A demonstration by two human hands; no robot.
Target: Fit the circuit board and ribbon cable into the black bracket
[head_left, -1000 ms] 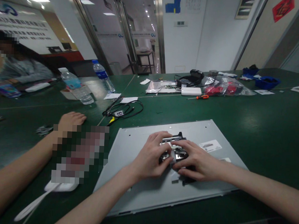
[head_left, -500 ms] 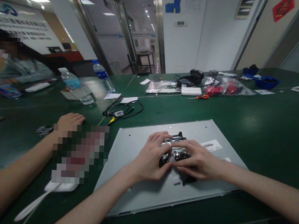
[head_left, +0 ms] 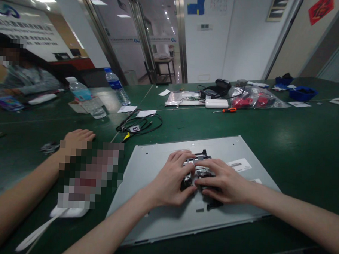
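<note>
At the far left, we see a person in a grey sleeve (head_left: 38,78) by the green table (head_left: 292,147). Next come two bottles, one with a white cap (head_left: 81,93) and one with a blue cap (head_left: 116,85). Nearer us, someone else's hand (head_left: 78,138) lies flat on the table. Then there is a black cord (head_left: 147,129) in loops.

Our left hand (head_left: 174,176) is bent, thumb and fingers holding the left side of the black part (head_left: 204,174). That part sits on the big grey plate (head_left: 145,171), between our hands. Our right hand (head_left: 229,182) holds its right side, fingers a little spread. Behind, we see an orange screwdriver (head_left: 229,110), then a blue tray (head_left: 303,94).
</note>
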